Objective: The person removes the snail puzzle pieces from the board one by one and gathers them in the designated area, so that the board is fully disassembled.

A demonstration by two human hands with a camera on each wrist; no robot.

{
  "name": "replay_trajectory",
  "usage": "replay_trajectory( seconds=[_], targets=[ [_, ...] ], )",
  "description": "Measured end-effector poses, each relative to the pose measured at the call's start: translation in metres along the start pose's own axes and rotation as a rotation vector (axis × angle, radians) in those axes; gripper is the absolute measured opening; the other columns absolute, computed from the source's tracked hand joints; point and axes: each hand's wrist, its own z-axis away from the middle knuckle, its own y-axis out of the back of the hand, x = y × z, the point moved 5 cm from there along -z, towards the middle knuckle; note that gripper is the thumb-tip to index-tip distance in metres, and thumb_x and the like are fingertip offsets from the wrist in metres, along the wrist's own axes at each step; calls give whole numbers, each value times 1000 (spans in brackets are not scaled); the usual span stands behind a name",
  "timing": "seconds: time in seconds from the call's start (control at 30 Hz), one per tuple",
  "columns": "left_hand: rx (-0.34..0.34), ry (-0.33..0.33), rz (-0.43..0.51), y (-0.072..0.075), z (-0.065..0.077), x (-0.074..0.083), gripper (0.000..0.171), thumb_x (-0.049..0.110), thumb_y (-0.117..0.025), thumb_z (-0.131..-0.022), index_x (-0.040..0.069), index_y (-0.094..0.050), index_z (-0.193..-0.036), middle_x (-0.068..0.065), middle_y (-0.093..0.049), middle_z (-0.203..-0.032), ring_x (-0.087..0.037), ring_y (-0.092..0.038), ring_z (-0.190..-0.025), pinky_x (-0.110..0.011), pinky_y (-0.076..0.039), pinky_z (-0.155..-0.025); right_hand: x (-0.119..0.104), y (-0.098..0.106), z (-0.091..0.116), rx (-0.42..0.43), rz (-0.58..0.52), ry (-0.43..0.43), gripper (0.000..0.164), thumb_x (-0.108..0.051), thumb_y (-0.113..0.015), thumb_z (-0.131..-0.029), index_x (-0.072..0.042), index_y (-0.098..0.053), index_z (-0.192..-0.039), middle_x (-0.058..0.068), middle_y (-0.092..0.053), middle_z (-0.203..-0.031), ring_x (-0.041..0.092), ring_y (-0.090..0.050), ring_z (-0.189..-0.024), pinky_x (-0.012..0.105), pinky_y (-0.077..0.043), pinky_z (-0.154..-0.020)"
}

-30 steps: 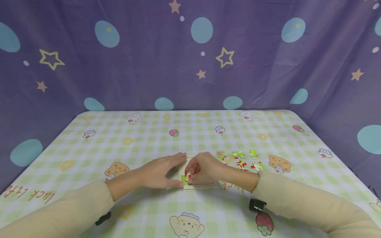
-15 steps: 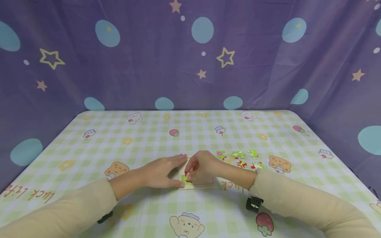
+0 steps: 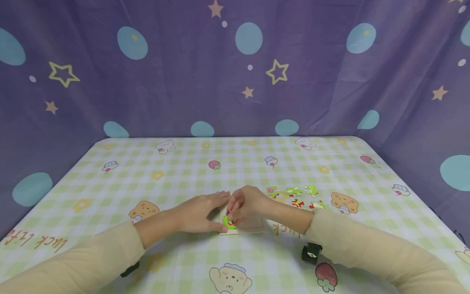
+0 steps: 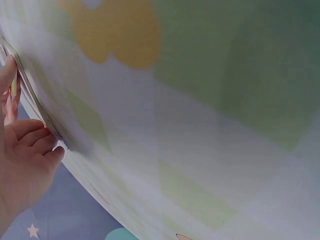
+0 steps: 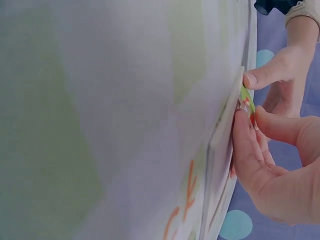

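In the head view a pale puzzle board lies flat on the table between both hands. My left hand rests along its left side with fingers stretched out, thumb at the near left corner. My right hand is over the board, thumb and fingertips pinching a green and red jigsaw piece at the board's near left. The right wrist view also has this jigsaw piece between thumb and fingers, slightly raised off the board. Fingers hide much of the board's far part.
Several loose jigsaw pieces lie just right of the board, partly behind the right forearm. A green-and-white checked cloth covers the table. A purple curtain hangs behind it.
My right hand has shifted slightly, its fingers still on the jigsaw piece. The green piece now looks more tilted and a little turned. My left hand stays by the board's left side.
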Motion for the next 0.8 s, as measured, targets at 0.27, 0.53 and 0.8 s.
replay_trajectory(
  seconds=[0.27,0.53,0.8],
  targets=[
    [-4,6,-5,0,-1,0,85,56,-66,-84,5,-39,-147,-10,-33,-156,-27,-32,-146,-46,-29,-119,5,2,1,48,-47,-37,12,-2,-79,-74,-5,-74,-85,8,-75,-74,8,-67,-57,20,-58,-63],
    [-6,11,-22,1,0,1,86,56,-66,-83,6,-38,-147,-10,-32,-156,-27,-32,-146,-45,-29,-119,18,16,11,83,-139,-104,10,-1,-79,-75,-1,-75,-84,11,-75,-74,10,-69,-57,25,-59,-61],
    [-14,26,-26,-1,0,1,87,57,-65,-83,7,-36,-148,-8,-30,-157,-26,-30,-147,-45,-27,-120,39,37,31,71,-217,-140,13,3,-77,-75,5,-73,-87,15,-75,-75,13,-70,-60,32,-61,-63]
  ],
)
